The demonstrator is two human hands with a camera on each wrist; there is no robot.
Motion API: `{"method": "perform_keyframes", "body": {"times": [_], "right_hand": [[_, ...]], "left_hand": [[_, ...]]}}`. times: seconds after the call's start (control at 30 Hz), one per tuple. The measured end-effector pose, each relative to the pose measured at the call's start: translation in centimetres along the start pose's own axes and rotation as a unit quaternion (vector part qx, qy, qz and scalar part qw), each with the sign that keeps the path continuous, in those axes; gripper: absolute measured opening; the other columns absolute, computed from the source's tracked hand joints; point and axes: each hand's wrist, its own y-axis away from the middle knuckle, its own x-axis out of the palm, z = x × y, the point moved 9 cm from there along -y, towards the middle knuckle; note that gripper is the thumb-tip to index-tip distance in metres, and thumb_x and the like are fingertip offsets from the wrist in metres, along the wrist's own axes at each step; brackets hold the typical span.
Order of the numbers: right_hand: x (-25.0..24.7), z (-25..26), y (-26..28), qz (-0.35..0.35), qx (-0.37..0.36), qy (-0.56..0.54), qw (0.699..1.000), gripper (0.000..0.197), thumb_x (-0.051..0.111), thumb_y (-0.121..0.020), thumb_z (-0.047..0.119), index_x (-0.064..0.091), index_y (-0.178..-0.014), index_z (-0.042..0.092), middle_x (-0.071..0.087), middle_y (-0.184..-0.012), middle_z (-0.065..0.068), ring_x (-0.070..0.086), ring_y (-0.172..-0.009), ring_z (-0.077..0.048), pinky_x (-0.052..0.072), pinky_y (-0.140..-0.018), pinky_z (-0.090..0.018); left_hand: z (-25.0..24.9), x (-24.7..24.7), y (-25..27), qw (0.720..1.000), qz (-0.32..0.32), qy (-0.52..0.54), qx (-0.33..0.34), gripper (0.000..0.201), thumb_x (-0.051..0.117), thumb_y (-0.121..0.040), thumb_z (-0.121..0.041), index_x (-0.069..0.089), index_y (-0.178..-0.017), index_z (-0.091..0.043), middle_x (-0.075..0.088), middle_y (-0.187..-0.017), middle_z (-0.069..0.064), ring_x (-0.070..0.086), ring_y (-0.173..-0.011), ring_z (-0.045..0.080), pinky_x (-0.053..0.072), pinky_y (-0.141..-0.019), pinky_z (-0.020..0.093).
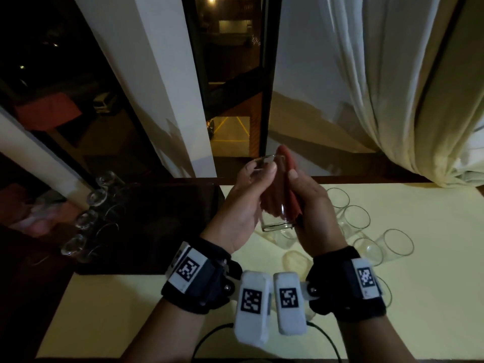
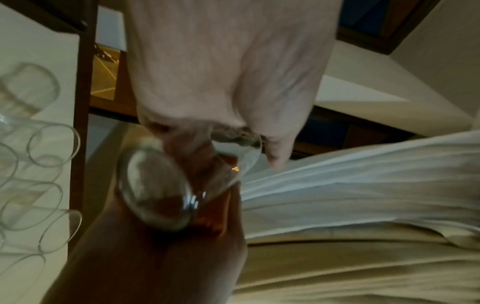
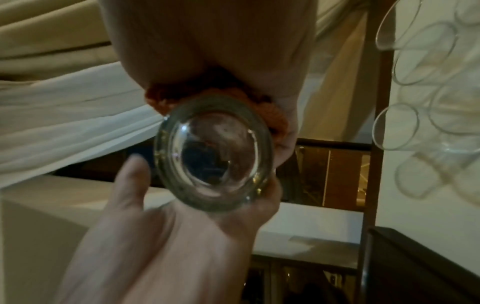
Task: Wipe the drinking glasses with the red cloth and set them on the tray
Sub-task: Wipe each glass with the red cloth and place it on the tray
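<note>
I hold a clear drinking glass [image 1: 276, 221] in the air over the table, mouth pointing away from me. My left hand [image 1: 258, 172] grips it near the rim, thumb on the side. My right hand [image 1: 301, 197] presses the red cloth [image 1: 286, 163] around its right side, and the cloth shows through the glass. The right wrist view shows the thick glass base [image 3: 213, 152], the red cloth [image 3: 249, 102] behind it and my left hand [image 3: 155, 236] below. In the left wrist view, the glass [image 2: 161, 185] lies against the red cloth [image 2: 215, 207]. The dark tray [image 1: 162, 226] lies to the left.
A row of several glasses [image 1: 85, 221] stands along the tray's left side. Several more glasses [image 1: 366, 231] lie or stand on the cream tabletop [image 1: 432, 297] at right, under my right hand. A window and pale curtains [image 1: 392, 87] rise behind the table.
</note>
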Motion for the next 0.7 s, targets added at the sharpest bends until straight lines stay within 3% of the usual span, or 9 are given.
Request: {"method": "perform_keyframes", "body": {"times": [0.1, 0.2, 0.3, 0.4, 0.43, 0.5, 0.57, 0.63, 0.7], "right_hand": [[0.8, -0.4, 0.6, 0.024, 0.023, -0.06, 0.998, 0.047, 0.039, -0.105, 0.028, 0.047, -0.149, 0.013, 0.062, -0.138, -0.016, 0.059, -0.129, -0.032, 0.054, -0.096, -0.039], [0.8, -0.3, 0.8, 0.034, 0.051, -0.141, 0.988, 0.047, 0.038, -0.104, 0.03, 0.052, -0.143, 0.01, 0.066, -0.132, -0.017, 0.065, -0.121, -0.031, 0.057, -0.091, -0.039], [-0.1, 0.8, 0.7, 0.0, 0.004, -0.077, 0.997, 0.045, 0.041, -0.104, 0.029, 0.051, -0.146, 0.017, 0.066, -0.133, -0.013, 0.064, -0.122, -0.03, 0.055, -0.091, -0.038], [-0.6, 0.5, 0.6, -0.024, -0.024, 0.02, 0.999, 0.051, 0.051, -0.1, 0.033, 0.049, -0.149, 0.018, 0.068, -0.131, -0.009, 0.068, -0.115, -0.025, 0.057, -0.086, -0.037], [-0.5, 0.1, 0.6, -0.021, -0.015, 0.014, 1.0, 0.052, 0.052, -0.1, 0.033, 0.048, -0.15, 0.018, 0.066, -0.133, -0.009, 0.066, -0.119, -0.025, 0.056, -0.092, -0.04], [-0.2, -1.1, 0.9, -0.008, 0.024, -0.044, 0.999, 0.051, 0.047, -0.102, 0.033, 0.046, -0.15, 0.015, 0.062, -0.139, -0.013, 0.06, -0.128, -0.028, 0.051, -0.103, -0.044], [0.0, -2.4, 1.3, -0.012, 0.097, -0.146, 0.984, 0.049, 0.044, -0.103, 0.035, 0.054, -0.144, 0.009, 0.064, -0.134, -0.018, 0.064, -0.121, -0.03, 0.056, -0.096, -0.042], [-0.3, -3.5, 1.8, -0.012, 0.145, -0.227, 0.963, 0.048, 0.046, -0.1, 0.036, 0.067, -0.128, 0.004, 0.069, -0.122, -0.02, 0.071, -0.104, -0.031, 0.061, -0.084, -0.041], [-0.7, -4.0, 2.1, -0.013, 0.158, -0.256, 0.954, 0.046, 0.051, -0.095, 0.037, 0.071, -0.118, 0.003, 0.07, -0.112, -0.021, 0.071, -0.092, -0.032, 0.062, -0.072, -0.041]], "left_hand": [[-0.5, 0.6, 0.3, 1.0, 0.003, 0.013, 0.014, 0.069, 0.063, -0.085, -0.045, 0.045, -0.144, -0.014, 0.058, -0.139, 0.015, 0.059, -0.127, 0.028, 0.05, -0.105, 0.046], [-0.8, 0.7, 0.5, 0.999, 0.035, 0.008, 0.008, 0.086, 0.066, -0.079, -0.06, 0.044, -0.146, -0.012, 0.055, -0.143, 0.017, 0.053, -0.134, 0.03, 0.043, -0.112, 0.047], [-0.7, -0.4, 0.1, 1.0, 0.003, 0.0, 0.005, 0.085, 0.066, -0.083, -0.052, 0.038, -0.15, -0.009, 0.051, -0.148, 0.016, 0.049, -0.137, 0.03, 0.034, -0.118, 0.049], [0.1, 0.2, 0.1, 1.0, 0.012, -0.018, -0.017, 0.073, 0.065, -0.085, -0.045, 0.043, -0.146, -0.014, 0.058, -0.139, 0.015, 0.057, -0.127, 0.03, 0.048, -0.103, 0.046], [0.4, 0.4, 0.2, 0.999, 0.011, -0.02, -0.024, 0.071, 0.068, -0.082, -0.044, 0.046, -0.144, -0.019, 0.061, -0.136, 0.011, 0.06, -0.125, 0.027, 0.052, -0.098, 0.044], [0.7, 0.6, 0.4, 1.0, -0.005, -0.014, -0.027, 0.067, 0.073, -0.078, -0.041, 0.052, -0.139, -0.021, 0.065, -0.132, 0.008, 0.063, -0.122, 0.025, 0.053, -0.1, 0.048], [1.1, 0.8, 0.4, 1.0, 0.003, -0.014, -0.028, 0.06, 0.071, -0.081, -0.04, 0.057, -0.134, -0.016, 0.067, -0.129, 0.013, 0.064, -0.121, 0.027, 0.048, -0.106, 0.052], [1.3, 1.1, 0.6, 0.999, 0.006, -0.019, -0.03, 0.056, 0.066, -0.085, -0.041, 0.058, -0.132, -0.013, 0.067, -0.127, 0.014, 0.065, -0.119, 0.026, 0.051, -0.105, 0.045], [1.4, 1.0, 0.7, 0.999, 0.004, -0.025, -0.019, 0.052, 0.065, -0.085, -0.039, 0.06, -0.13, -0.013, 0.068, -0.125, 0.014, 0.066, -0.116, 0.023, 0.054, -0.099, 0.037]]}}
